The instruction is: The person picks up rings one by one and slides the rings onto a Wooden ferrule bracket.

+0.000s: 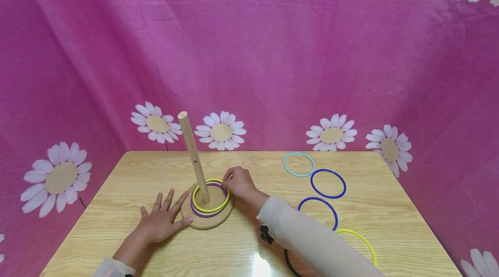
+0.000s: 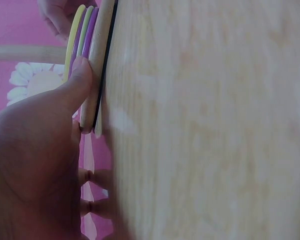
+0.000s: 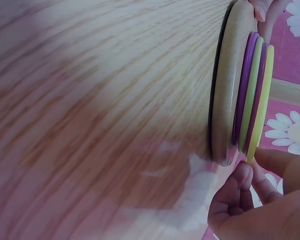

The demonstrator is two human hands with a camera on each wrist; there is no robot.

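A round wooden base (image 1: 208,223) with a tall upright wooden peg (image 1: 192,151) stands on the left half of the table. Several thin rings encircle the peg's foot: a yellow ring (image 3: 263,107) on top, then purple rings (image 3: 244,85) and a light green ring (image 3: 250,95) beneath. At the far right side of the stack, my right hand (image 1: 241,184) pinches the yellow ring's edge between thumb and fingers. My left hand (image 1: 160,223) lies spread at the base's left side, its thumb against the base edge near the rings.
On the right of the wooden table (image 1: 241,251) lie a light blue ring (image 1: 298,176), a dark blue ring (image 1: 328,197), another blue ring (image 1: 317,198) and a yellow ring (image 1: 366,243). My right sleeve partly covers a dark ring (image 1: 288,262). Behind hangs a pink flowered cloth (image 1: 265,73).
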